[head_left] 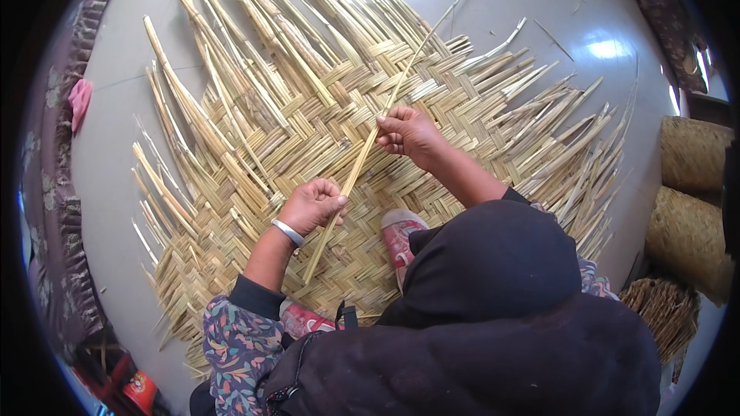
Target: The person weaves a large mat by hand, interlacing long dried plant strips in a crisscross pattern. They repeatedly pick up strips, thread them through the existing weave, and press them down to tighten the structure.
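A long, pale yellow split reed (359,164) runs diagonally above a half-woven reed mat (254,158) on the floor. My left hand (312,204) pinches its lower part between thumb and fingers, a silvery bangle on the wrist. Farther up the same reed, my right hand (408,135) is closed on it with thumb and fingertips. The reed's thin end curves up past the mat's far edge, and its wider end hangs below my left hand. Loose reed ends fan out around the mat's far and side edges. The weave is a zigzag pattern.
Red and white shoes (399,243) rest on the mat close to my hands. At the right lie two rolled woven mats (688,243) and a bundle of dry stalks (661,316). A pink cloth (79,102) is by the dark ruffled fabric (68,150) at left. Scraps lie on the tiled floor (539,0).
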Available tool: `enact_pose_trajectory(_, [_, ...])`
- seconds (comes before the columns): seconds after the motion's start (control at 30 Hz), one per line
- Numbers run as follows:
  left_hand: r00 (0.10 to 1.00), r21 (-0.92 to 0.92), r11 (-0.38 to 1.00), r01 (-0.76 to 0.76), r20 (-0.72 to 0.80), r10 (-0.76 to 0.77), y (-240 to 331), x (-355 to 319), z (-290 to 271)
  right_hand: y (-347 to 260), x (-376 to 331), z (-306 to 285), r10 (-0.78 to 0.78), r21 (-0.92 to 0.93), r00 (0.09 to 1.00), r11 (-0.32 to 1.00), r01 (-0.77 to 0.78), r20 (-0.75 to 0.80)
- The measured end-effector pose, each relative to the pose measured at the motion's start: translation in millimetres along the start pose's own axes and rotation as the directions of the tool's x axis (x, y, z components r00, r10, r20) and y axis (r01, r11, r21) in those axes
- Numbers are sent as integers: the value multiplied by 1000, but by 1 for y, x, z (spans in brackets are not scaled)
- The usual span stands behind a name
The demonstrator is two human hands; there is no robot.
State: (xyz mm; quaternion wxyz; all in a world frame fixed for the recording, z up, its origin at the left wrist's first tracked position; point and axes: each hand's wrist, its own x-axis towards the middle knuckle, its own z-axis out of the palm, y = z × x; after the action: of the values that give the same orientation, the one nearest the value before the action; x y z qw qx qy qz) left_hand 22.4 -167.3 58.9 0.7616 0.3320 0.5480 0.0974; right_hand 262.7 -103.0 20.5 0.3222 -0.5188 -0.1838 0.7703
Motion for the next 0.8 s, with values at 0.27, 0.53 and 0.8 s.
enact_pose_trajectory(0.27, [989,1,994,-109,-104,108,-18,5,-2,5,2,8,-31,19,999,999,30,38])
enact_pose_trajectory(0.53, [937,92,978,-189,-281,207,-11,8,9,22,-7,34,23,0,990,1000,-23,136])
enact_pose_trajectory(0.8, [995,-185,981,-57,-94,40,-8,3,-4,28,-6,30,42,99,979,993,-63,200])
